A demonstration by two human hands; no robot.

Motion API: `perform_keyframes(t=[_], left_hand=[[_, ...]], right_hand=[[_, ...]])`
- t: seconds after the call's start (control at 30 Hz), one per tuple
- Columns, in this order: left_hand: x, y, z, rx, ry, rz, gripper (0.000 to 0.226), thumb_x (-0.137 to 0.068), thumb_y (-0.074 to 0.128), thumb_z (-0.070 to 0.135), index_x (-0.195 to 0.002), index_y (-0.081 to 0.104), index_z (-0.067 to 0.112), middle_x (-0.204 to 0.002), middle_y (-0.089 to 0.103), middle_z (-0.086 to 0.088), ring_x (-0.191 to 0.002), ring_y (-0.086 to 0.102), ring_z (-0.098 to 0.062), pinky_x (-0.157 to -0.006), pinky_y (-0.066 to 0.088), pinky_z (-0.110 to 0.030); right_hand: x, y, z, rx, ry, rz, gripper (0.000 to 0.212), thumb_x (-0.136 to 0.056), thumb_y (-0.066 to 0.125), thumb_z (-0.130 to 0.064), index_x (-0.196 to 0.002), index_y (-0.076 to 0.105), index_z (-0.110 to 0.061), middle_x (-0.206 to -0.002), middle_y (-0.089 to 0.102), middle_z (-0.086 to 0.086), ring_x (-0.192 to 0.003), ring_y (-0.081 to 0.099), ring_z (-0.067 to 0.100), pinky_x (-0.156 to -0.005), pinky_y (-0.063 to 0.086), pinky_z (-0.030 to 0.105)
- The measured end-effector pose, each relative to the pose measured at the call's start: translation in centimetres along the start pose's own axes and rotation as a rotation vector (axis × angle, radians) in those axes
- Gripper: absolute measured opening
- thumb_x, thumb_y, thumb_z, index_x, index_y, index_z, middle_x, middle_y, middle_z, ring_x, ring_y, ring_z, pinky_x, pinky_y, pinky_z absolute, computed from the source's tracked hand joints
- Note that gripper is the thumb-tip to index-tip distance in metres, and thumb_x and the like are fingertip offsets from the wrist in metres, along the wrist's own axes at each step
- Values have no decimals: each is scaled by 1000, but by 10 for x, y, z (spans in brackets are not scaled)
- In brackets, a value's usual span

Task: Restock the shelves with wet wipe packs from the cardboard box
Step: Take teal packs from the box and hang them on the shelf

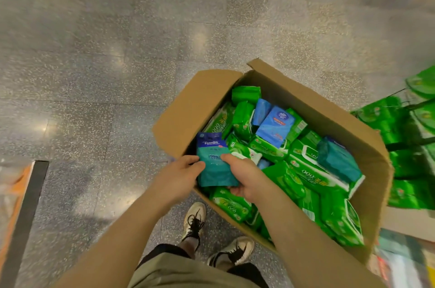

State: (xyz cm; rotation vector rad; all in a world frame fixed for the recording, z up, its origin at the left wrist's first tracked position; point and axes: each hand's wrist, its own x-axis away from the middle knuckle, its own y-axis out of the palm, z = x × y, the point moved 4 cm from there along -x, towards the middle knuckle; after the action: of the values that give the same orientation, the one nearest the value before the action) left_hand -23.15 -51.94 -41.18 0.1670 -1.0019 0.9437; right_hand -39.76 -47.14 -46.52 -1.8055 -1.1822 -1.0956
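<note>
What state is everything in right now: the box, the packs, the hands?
Cardboard box: flaps open, full of packs.
Teal pack: upright, held over the box's corner.
Left hand: grips the teal pack's left edge.
Right hand: grips its right edge.
Green packs: lying jumbled in the box.
Blue pack: resting on top.

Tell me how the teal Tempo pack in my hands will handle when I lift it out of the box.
The teal Tempo pack is probably soft and slightly floppy: its film wrapper looks creased. The glossy film may be slippery, so keeping both the left hand and right hand on it seems sensible.
</note>
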Motion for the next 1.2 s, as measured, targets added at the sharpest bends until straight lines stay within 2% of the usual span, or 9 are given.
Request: perform_keyframes(t=[0.1,0.17,0.27,0.47,0.67,0.83,0.97,1.07,1.2], left_hand=[[-4,8,2,146,-40,-19,43,-95,59,41,-134,51,26,-106,70,4,-83,73,-14,-83,60,-39],[-8,13,1,254,-82,-25,53,-91,64,40,-139,47,23,-110,69,-1,-86,74,-18,-79,62,-39],[-12,26,3,453,-139,-99,54,-86,70,40,-130,54,14,-107,73,-7,-91,74,-25,-73,60,-37],[0,47,32,653,-78,-261,27,-90,68,24,-114,69,12,-103,76,-12,-94,72,-31,-90,56,-45],[5,59,45,647,20,-257,35,-85,73,11,-118,62,10,-101,76,-14,-91,73,-33,-82,59,-46],[8,70,47,630,28,-309,48,-80,77,11,-124,57,13,-103,75,-14,-93,73,-36,-87,57,-54],[10,75,47,634,20,-331,47,-81,76,12,-124,57,15,-101,76,-15,-89,73,-36,-77,59,-48],[9,77,45,657,15,-319,43,-83,74,12,-123,58,14,-101,75,-16,-86,74,-36,-72,59,-45],[10,79,46,673,32,-312,41,-85,72,13,-123,58,15,-103,75,-15,-88,73,-35,-73,59,-45]], right_hand=[[11,-7,9,15,-47,-4,30,-92,65,-44,-106,68,-17,-95,77,3,-81,72,22,-63,49,28],[21,-12,15,16,-85,-3,34,-88,67,-47,-104,71,-17,-97,79,2,-92,76,24,-83,60,42],[38,-25,18,16,-175,16,37,-86,68,-50,-102,74,-17,-97,80,0,-91,77,23,-91,60,52],[75,-36,17,-22,-354,-33,22,-100,63,-35,-114,71,-20,-108,78,-1,-100,75,22,-94,57,46],[88,-48,27,-5,-378,11,23,-100,64,-34,-121,66,-25,-114,76,-6,-101,74,14,-92,59,37],[91,-82,40,50,-364,204,22,-102,58,-39,-114,69,-24,-99,75,-5,-74,69,7,-61,50,26],[72,-159,57,-406,-237,537,36,-102,59,-39,-119,58,-7,-97,65,9,-77,64,21,-61,55,36],[54,-199,62,-662,-126,502,51,-102,59,-43,-141,47,-13,-118,61,14,-96,68,31,-75,62,45],[24,-228,53,-810,-49,442,63,-100,61,-45,-147,42,-8,-122,59,19,-90,68,34,-61,58,42]])
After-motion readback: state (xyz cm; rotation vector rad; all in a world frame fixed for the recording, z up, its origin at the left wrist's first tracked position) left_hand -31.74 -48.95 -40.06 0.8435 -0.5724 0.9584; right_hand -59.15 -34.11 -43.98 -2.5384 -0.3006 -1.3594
